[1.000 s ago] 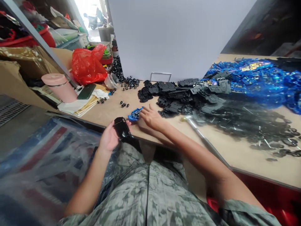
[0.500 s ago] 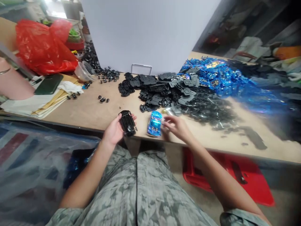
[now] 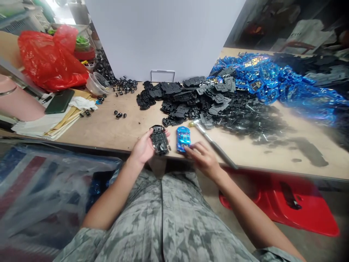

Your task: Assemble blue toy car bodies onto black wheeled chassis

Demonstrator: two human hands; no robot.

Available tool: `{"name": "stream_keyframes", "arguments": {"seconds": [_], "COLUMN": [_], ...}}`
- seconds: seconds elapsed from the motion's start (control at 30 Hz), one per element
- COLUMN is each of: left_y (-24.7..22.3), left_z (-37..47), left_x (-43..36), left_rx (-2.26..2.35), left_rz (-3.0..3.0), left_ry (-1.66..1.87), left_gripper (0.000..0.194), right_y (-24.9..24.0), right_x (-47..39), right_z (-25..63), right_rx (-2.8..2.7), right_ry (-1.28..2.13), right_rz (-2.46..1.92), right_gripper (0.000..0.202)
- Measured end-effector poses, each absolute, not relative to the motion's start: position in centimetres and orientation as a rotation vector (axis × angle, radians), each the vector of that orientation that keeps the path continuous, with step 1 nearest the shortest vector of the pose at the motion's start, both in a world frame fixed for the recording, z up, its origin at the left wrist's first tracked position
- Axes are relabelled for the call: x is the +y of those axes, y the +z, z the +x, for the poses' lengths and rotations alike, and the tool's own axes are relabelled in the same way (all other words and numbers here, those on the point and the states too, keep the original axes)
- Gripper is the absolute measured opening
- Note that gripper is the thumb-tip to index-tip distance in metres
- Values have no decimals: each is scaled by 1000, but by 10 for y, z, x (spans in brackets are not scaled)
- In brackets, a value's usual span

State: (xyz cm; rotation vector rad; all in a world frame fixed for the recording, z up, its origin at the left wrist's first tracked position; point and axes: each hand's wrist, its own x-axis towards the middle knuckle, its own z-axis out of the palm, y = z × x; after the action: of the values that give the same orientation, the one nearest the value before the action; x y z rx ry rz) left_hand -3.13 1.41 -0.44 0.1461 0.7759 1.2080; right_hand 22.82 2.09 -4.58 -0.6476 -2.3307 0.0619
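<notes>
Along the far side of the worktop [image 3: 103,127], the heap of blue toy-car bodies [image 3: 267,78] and the smaller pile of black chassis plates [image 3: 180,96] sit back, which seems to keep the near edge free for handling, with the hammer [image 3: 215,143] angled beside the right hand [image 3: 205,158]. The left hand [image 3: 143,147] cradles one black chassis [image 3: 159,140], its detailed face up, probably for viewing; the right's bent fingers touch a blue car body [image 3: 183,137] lying roof up, whether gripping or merely steadying I cannot tell.
</notes>
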Motion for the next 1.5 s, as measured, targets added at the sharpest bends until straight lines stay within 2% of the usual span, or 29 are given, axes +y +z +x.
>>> {"name": "stream_keyframes", "arguments": {"seconds": [0.2, 0.33, 0.47, 0.63, 1.5], "left_y": [-4, -2, -3, -6, -24], "left_z": [-26, -21, -16, -14, -19], "left_x": [15, 17, 18, 18, 19], "left_rx": [743, 734, 795, 775, 630], "left_rz": [153, 130, 87, 74, 89], "left_ry": [1171, 1156, 1189, 1195, 1139], "left_gripper": [49, 45, 35, 31, 40], "right_y": [-20, -4, -2, -6, -8], "right_x": [11, 1, -5, -4, 7], "right_z": [233, 223, 211, 201, 186], "right_rx": [-2110, -2091, -2126, -2192, -2269], "right_ry": [137, 184, 184, 155, 121], "right_rz": [-647, -630, -589, -498, -449], "right_gripper": [55, 52, 53, 56, 57]}}
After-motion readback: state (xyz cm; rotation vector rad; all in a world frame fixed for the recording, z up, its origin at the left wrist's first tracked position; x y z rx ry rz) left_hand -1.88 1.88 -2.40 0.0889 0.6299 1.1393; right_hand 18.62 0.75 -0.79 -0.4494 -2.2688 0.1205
